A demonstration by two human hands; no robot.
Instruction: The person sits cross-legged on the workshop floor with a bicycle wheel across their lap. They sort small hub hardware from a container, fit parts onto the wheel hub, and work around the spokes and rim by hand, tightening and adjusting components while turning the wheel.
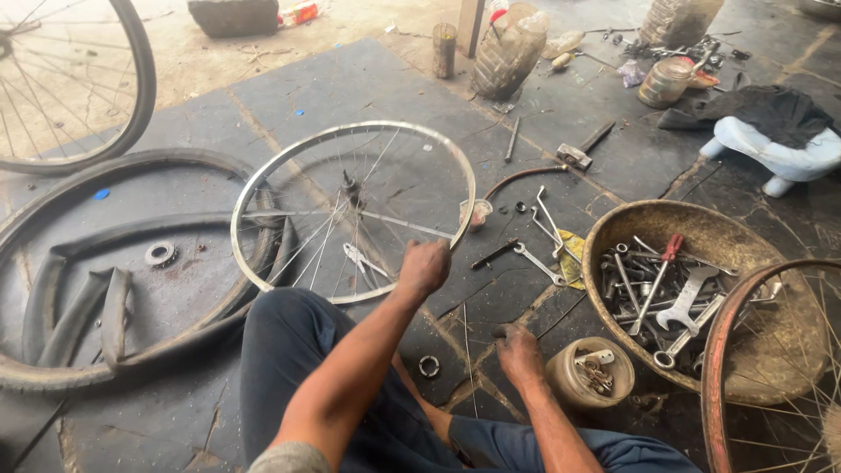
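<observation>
1. The left hand (424,267) was clamped on the bare wheel rim (352,213), centre frame, tilted against the knee.
2. Its tyre (53,263) and inner tube (79,307) already lay off at left.
3. The right hand (517,350), fingers curled, pressed on the floor (219,412) beside a small tin (590,375); whether it pinched a spoke, I could not tell.
4. Spokes remained laced; truing looked unfinished.

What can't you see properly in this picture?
Head view only:
- Left hand: its fingers curl round the wheel rim, so the grip is hidden.
- Right hand: the fingertips face away; whether they hold anything is unclear.
- Tin: the small parts inside are too small to tell.
- Rusty wheel: cut off by the right and bottom edges.
- Tyre: its lower part is cut off by the left edge.
</observation>
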